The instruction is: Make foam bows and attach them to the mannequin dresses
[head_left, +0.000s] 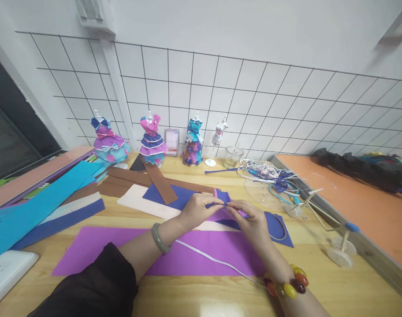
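My left hand point(201, 206) and my right hand point(251, 220) meet above the middle of the table, fingertips pinched together almost touching. Between them is a small blue crepe-paper piece point(223, 195) with pink edges, its upper part standing out beyond my fingers. Its lower part is hidden by the fingertips. Beneath my forearms lies a wide purple sheet point(115, 251), crossed by a thin white ribbon point(209, 255). Further blue point(184, 198), cream point(135, 200) and brown point(163, 187) strips overlap just beyond my hands. A roll of tape point(284, 226) rests on blue material beside my right hand.
Along the wall stand three small dressed mannequins point(151, 141), a bare one point(220, 132) and a glass jar point(234, 157). Coloured strips point(55, 198) pile up at left. Tangled ribbons point(270, 171) and a thin-armed stand point(341, 246) sit at right, near a raised edge point(362, 251).
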`<act>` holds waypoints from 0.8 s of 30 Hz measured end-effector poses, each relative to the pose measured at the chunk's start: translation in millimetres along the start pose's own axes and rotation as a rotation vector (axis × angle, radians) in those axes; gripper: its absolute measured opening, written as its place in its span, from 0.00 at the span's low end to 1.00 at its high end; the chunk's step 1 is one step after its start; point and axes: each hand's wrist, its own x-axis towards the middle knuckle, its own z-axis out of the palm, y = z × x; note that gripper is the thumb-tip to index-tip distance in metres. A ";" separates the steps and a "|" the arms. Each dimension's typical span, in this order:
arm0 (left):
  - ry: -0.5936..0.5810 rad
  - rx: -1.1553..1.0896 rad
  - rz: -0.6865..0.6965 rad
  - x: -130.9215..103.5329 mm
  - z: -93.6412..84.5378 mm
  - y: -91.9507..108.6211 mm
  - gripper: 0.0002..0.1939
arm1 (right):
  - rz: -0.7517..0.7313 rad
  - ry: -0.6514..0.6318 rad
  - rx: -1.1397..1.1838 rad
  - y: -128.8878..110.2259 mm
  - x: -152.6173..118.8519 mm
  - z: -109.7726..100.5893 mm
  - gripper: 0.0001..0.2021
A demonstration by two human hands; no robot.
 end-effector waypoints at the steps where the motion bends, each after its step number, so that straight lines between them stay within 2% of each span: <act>1: 0.001 -0.004 -0.003 0.1 -0.1 0.0 0.06 | 0.027 -0.001 0.006 -1.1 0.1 0.0 0.06; 6: -0.004 -0.033 -0.025 1.7 -1.3 2.2 0.06 | 0.213 -0.028 0.077 -3.1 0.6 0.2 0.11; 10: 0.017 -0.090 -0.045 1.7 -0.9 3.2 0.06 | 0.281 -0.027 0.208 1.1 0.4 0.8 0.10; 14: 0.018 -0.176 -0.158 1.1 -0.5 3.6 0.08 | 0.237 -0.001 0.185 0.5 1.0 0.0 0.07; 17: 0.023 -0.352 -0.294 2.9 -0.6 3.6 0.14 | 0.169 0.004 0.122 -3.2 1.6 -0.7 0.05; 21: 0.058 -0.638 -0.472 7.6 -1.0 3.7 0.21 | 0.067 -0.038 0.085 -5.2 0.3 1.0 0.05; 24: 0.041 -0.746 -0.593 8.9 -0.4 3.4 0.29 | 0.018 -0.099 0.067 -4.3 -1.3 3.1 0.06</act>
